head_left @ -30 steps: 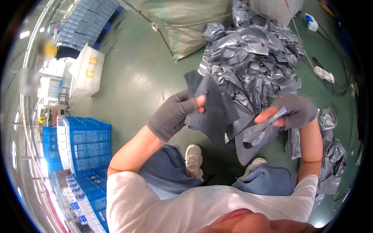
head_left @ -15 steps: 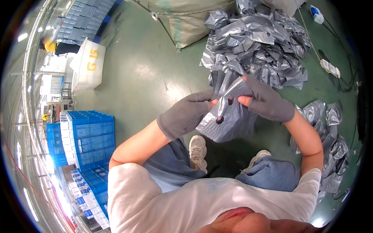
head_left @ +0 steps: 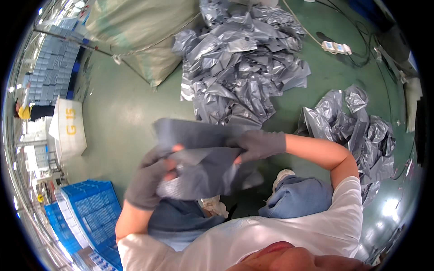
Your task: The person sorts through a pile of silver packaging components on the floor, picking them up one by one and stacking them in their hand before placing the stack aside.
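Observation:
A grey plastic bag [head_left: 203,174], smeared by motion, is stretched between my two hands above my knees. My left hand [head_left: 153,178], in a dark grey fingerless glove, is closed on the bag's left side, its bare fingertips pressing the plastic. Gloved alike, my right hand [head_left: 258,145] grips the bag's right side. The bag's upper part forms a flat dark band reaching to the left above both hands. Just beyond lies a heap of crumpled silver-grey plastic bags [head_left: 244,63] on the floor.
A smaller pile of grey bags [head_left: 357,126] lies to the right. A large woven sack [head_left: 135,27] stands at the far left of the heap. Blue crates [head_left: 90,212] and a white bin [head_left: 72,131] are at left. A power strip [head_left: 335,48] with cables lies far right.
The view has turned, so the heap and sack sit further left. My hands have moved apart, spreading the bag wider; its two dark holes no longer show.

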{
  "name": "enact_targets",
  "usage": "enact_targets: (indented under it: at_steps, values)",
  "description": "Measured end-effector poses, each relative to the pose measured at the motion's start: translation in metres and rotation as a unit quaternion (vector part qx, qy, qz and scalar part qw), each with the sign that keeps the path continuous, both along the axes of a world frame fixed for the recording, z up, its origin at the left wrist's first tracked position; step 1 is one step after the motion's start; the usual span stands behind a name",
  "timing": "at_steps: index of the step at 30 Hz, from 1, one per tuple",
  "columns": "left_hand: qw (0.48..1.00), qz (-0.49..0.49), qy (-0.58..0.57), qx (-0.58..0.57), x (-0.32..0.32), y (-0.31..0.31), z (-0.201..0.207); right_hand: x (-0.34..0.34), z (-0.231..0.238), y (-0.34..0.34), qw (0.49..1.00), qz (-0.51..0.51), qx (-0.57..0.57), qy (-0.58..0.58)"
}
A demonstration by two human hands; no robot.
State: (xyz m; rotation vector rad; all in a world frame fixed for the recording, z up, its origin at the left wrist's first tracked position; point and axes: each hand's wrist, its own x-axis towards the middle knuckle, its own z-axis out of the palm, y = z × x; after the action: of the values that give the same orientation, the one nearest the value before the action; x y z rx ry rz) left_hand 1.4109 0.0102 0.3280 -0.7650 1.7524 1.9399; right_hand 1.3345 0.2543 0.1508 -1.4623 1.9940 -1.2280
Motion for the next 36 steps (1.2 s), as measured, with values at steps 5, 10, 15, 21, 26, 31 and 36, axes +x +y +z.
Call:
enact_targets:
  at_steps: [5,10,15,21,26,31,36]
  values:
    - [0.971,0.131,0.106,-0.17,0.004,-0.047,0.024,-0.072,-0.142,0.07,0.804,-0.452,0.239,0.304]
    - [0.96,0.204,0.128,-0.146,-0.007,-0.062,0.026,-0.148,-0.141,0.151,0.729,-0.591,0.319,0.131]
    - [0.941,0.256,0.19,-0.117,0.007,-0.099,0.035,-0.109,-0.021,0.154,0.879,-0.39,0.009,-0.274]
    - [0.918,0.312,0.209,-0.128,-0.007,-0.118,0.014,-0.056,-0.021,0.343,0.854,-0.468,0.077,-0.213]
    - [0.943,0.262,0.187,-0.08,-0.01,-0.109,-0.003,-0.024,-0.013,0.407,0.781,-0.567,0.114,-0.235]
    - [0.974,0.207,0.034,-0.089,-0.014,-0.073,-0.016,-0.041,-0.004,0.265,0.751,-0.564,-0.269,-0.213]
    - [0.988,0.105,0.083,0.079,-0.012,-0.038,-0.03,-0.062,0.076,0.107,0.645,-0.36,-0.48,-0.473]
